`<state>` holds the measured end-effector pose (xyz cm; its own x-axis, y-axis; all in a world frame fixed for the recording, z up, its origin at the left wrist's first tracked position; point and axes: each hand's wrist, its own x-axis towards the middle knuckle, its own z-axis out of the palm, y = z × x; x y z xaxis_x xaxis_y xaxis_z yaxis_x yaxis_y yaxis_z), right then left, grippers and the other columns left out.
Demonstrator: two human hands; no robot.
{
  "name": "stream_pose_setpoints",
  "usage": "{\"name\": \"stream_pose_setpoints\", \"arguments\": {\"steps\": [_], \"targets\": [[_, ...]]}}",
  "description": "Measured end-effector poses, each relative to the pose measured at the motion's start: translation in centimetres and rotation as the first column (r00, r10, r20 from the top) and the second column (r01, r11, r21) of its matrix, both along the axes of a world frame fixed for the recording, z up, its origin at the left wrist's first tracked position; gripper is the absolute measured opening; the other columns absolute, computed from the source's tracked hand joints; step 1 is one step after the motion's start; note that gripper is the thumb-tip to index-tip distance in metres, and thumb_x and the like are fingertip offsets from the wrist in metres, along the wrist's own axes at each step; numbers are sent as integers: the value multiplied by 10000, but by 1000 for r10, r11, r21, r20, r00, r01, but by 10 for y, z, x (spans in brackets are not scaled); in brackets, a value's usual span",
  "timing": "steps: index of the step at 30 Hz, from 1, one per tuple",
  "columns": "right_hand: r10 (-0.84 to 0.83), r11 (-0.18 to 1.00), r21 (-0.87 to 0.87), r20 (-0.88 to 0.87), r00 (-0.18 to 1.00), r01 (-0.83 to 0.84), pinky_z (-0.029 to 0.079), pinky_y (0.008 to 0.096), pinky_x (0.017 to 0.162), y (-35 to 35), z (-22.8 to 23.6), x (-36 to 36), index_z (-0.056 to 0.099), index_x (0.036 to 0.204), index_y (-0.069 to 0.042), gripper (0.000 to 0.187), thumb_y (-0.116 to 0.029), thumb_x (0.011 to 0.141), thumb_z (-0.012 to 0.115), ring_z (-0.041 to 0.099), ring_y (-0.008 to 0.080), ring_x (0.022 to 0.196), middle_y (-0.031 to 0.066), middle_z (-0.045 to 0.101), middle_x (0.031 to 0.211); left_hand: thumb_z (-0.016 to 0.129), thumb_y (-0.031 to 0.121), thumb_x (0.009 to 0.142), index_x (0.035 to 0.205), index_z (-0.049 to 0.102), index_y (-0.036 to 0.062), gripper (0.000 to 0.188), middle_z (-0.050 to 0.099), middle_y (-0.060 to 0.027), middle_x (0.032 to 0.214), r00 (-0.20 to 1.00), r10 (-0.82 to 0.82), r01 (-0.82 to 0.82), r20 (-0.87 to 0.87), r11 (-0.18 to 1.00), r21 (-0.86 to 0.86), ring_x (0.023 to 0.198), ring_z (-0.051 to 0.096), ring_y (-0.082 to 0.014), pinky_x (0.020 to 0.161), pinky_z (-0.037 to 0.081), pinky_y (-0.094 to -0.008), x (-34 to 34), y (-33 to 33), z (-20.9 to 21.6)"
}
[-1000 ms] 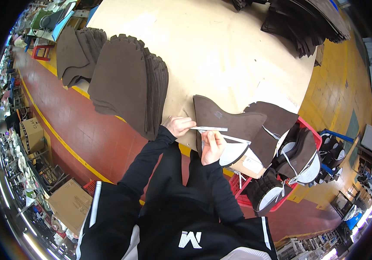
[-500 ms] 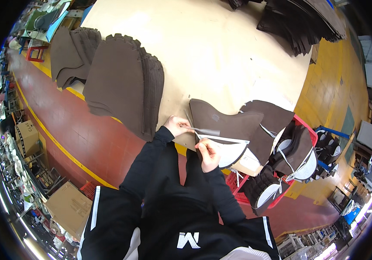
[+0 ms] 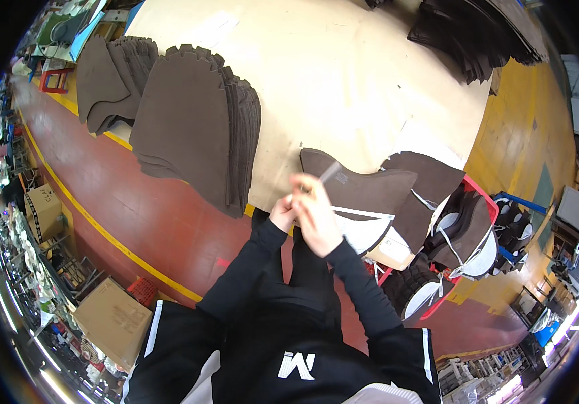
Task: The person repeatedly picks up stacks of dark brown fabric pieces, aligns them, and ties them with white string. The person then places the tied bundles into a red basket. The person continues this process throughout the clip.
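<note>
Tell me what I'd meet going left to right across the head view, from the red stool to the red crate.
Red stool → small stack → big stack → left hand → right hand → curved panel → red crate.

A pale tabletop carries dark brown flat pieces. At its left edge lie 2 stacks: a smaller, fanned stack and, just beside it, a larger stack with a notched far edge; both overhang the edge. Another dark stack lies at the far right. Near the right front, 2 pieces overlap: a curved piece and a notched piece.
</note>
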<state>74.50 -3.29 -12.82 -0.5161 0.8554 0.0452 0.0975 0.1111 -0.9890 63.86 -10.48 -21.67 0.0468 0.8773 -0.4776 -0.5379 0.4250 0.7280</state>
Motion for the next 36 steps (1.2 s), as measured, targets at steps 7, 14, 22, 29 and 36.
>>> {"name": "stream_pose_setpoints", "arguments": {"steps": [7,14,22,29,36], "targets": [[-431,902,184,466,773,392,494,357,760,67,12,24,658,922,-54,125,-89,804,640,610,274,879,119,604,1038,572,159,960,1024,617,0,177,606,-25,930,933,337,-335,128,941,-36,790,503,-82,723,399,-208,37,-11,-16],[2,956,246,536,844,-158,463,341,666,12,-20,48,693,948,-106,168,-79,784,677,582,249,741,46,561,794,563,119,953,1006,608,19,122,597,-19,915,961,259,-249,100,963,-98,773,482,-53,657,361,-186,29,-9,-9],[-154,943,333,446,882,-4,447,342,645,8,-30,48,686,778,-76,69,-94,722,724,558,240,676,36,591,749,527,70,955,1028,650,11,154,652,-20,900,990,72,-71,-124,997,9,857,584,-85,771,451,-205,16,-1,0],[-222,912,409,444,868,25,426,343,627,0,-39,46,643,776,-70,102,-65,697,706,527,242,670,44,562,786,662,64,880,1089,651,-52,240,711,-65,875,952,244,-289,-186,916,-278,630,561,-92,640,457,-208,23,10,25],[-180,905,423,444,878,-28,421,359,633,0,-42,48,610,772,-71,126,-62,688,703,507,254,662,49,546,781,708,31,804,948,713,8,146,709,-58,862,578,153,-56,-802,987,148,641,548,-174,611,464,-292,25,11,38]]}}
